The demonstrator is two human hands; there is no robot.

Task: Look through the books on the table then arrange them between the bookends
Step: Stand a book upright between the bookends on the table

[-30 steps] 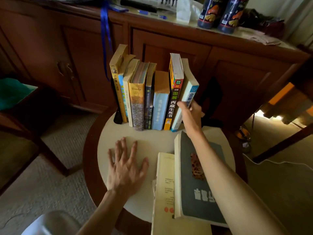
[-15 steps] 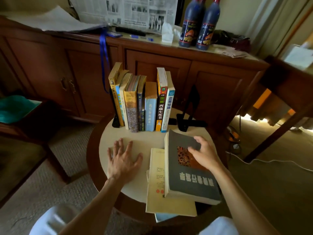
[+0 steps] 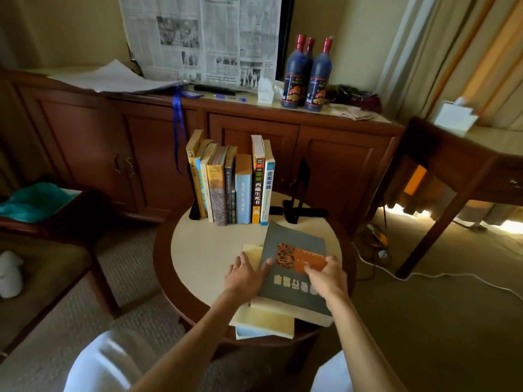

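Head view: eight books [image 3: 235, 182] stand at centre; I judge three remain; both hands [image 3: 246, 274] [image 3: 325, 275] rest flat, ungripping, on the grey book [image 3: 294, 278].

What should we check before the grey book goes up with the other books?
1. Both hands on grey book: left hand and right hand touch it. Ok.
2. Firm grip: cannot tell.
3. Gap between row and right bookend: open. Ok.
4. Row upright: left books lean slightly. Ok.
5. Stack underneath: overhangs the table edge. Not ok.
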